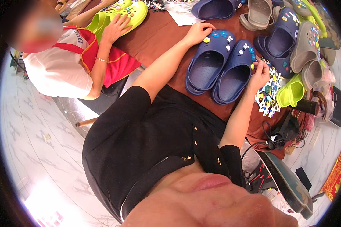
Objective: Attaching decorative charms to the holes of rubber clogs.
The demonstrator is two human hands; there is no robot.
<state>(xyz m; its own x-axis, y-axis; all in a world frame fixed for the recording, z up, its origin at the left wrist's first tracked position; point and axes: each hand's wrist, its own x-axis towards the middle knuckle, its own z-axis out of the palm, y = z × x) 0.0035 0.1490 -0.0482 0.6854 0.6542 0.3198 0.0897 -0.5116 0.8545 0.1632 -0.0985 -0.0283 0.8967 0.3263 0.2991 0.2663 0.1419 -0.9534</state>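
A pair of navy clogs stands side by side on the brown cloth in front of me, toes pointing away. Blue flower, white and yellow charms dot the tops of the left clog (206,62) and the right clog (235,75). My left hand (197,34) is closed at the left clog's outer toe, by a round yellow charm, its fingers curled. At the outer side of the right clog, beside another yellow charm, my right hand (259,75) is closed with bent fingers. Its fingertips are partly hidden. Loose charms (269,92) lie heaped just right of that hand.
More navy clogs (278,41), grey clogs (305,51) and a lime clog (290,91) crowd the right side. Another navy clog (214,9) lies beyond. At left, a co-worker's hand (116,28) rests on lime clogs (134,17). Black cables (286,130) hang near the right edge.
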